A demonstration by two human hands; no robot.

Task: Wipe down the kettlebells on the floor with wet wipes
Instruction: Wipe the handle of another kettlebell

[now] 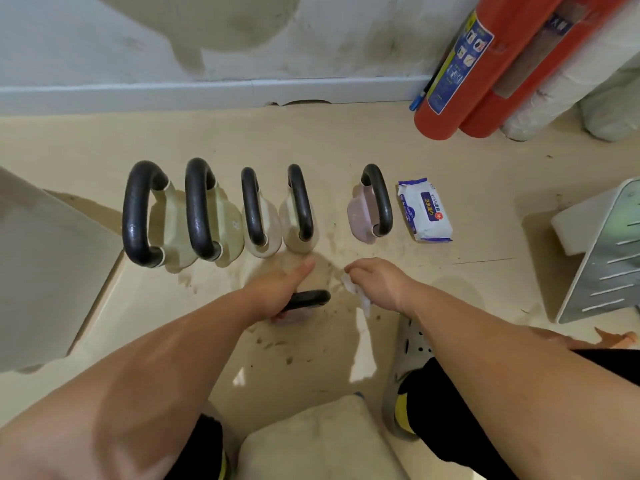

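Your left hand (280,289) is wrapped round the black handle of a kettlebell (304,301) on the floor (346,140), thumb fwd. Your right hand (377,282) pinches a wet wipe (356,292) just beside it. Wipes pack (425,210) w/ blue label reads "75%", rest too small.

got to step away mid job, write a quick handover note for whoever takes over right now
Left hand: closed on the black handle of a kettlebell pulled out in front of the row; its body is mostly hidden.
Right hand: holding a crumpled wet wipe just beside that handle.
Five more kettlebells stand in a row by the wall, the pinkish kettlebell at the right end, and the wet wipes pack right of it.
Done: cannot tell which are already wiped.
Left: wipe the held one, return it, check the rest.
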